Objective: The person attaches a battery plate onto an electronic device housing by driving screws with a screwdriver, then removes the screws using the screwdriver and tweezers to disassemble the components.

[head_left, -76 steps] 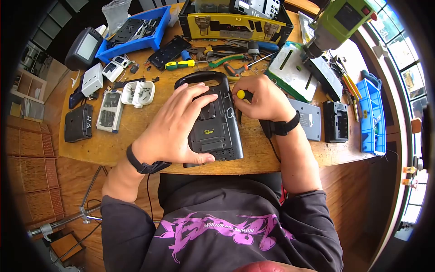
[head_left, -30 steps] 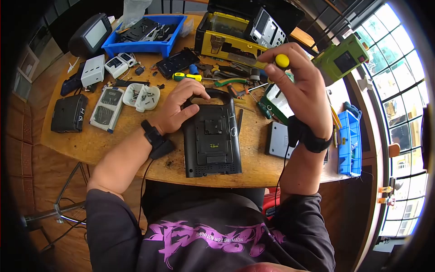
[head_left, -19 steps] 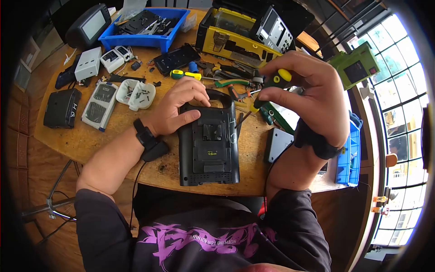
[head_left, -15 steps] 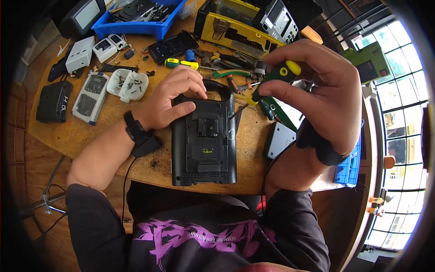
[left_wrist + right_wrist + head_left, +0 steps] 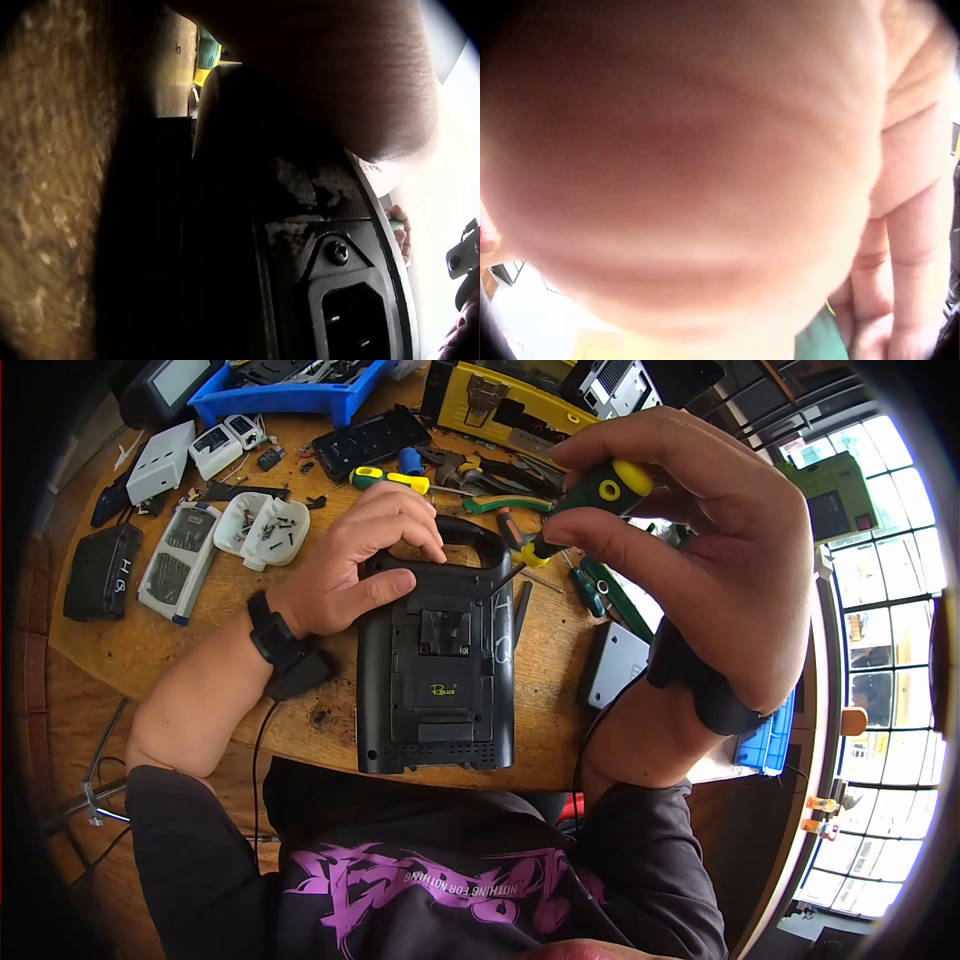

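Observation:
A black device (image 5: pixel 440 705) with a top handle lies near the table's front edge. My left hand (image 5: pixel 350 565) grips its upper left corner, thumb on the face and fingers bent over the handle's base. Tilted in my right hand (image 5: pixel 710 540) is a green-yellow screwdriver (image 5: pixel 592 495); its shaft points down-left at the device's upper right part, and tip contact cannot be told. The left wrist view shows a power socket (image 5: pixel 356 326) and a screw (image 5: pixel 338 253) on the device's end. Mostly palm fills the right wrist view, with my right hand (image 5: pixel 697 172) blurred.
Behind the device lie another screwdriver (image 5: pixel 390 480), pliers and other tools. A white box (image 5: pixel 262 535) of screws and a grey-white case (image 5: pixel 178 565) stand left. Further back are a blue tray (image 5: pixel 290 402) and yellow toolbox (image 5: pixel 515 410); a grey box (image 5: pixel 615 665) is right.
My right hand has lifted from beside the device, tilted the screwdriver, and brought its shaft back over the device's upper right. My left hand has shifted to the upper left corner.

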### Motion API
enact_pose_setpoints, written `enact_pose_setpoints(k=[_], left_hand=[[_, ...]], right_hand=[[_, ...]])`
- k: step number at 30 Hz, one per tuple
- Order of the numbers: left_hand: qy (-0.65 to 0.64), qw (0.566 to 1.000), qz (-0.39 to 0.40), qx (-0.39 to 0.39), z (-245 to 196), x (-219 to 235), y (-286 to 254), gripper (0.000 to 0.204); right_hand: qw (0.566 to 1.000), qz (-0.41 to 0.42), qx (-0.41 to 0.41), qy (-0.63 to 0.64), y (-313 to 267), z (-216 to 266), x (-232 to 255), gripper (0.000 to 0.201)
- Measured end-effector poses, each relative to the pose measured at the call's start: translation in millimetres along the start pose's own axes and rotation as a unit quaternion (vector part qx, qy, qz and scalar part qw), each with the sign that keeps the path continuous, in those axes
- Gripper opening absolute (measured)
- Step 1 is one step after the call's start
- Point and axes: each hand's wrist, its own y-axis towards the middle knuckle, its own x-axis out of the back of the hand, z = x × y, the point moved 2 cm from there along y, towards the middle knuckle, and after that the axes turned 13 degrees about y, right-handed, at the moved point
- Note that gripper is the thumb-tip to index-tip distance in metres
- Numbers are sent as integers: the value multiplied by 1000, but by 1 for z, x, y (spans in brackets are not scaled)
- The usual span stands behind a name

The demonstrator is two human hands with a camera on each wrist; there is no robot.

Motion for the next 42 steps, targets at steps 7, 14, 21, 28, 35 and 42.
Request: enact_pose_setpoints(k=[7,14,21,28,35,42], left_hand=[[-12,1000,-17,-21,3,0,-2,43],[-5,1000,2,-5,3,1,-3,54],[-7,1000,4,-5,3,0,-3,55],[-3,1000,6,-8,3,1,-3,56],[-5,1000,12,0,3,1,-3,56],[-9,1000,9,-5,3,0,-3,57]], right_hand=[[991,64,61,-96,8,7,6,38],[994,68,36,-79,7,13,2,39],[991,73,50,-102,8,10,1,39],[993,62,43,-87,8,8,0,37],[978,102,55,-171,10,14,-6,24],[978,77,-92,-170,7,15,-12,22]])
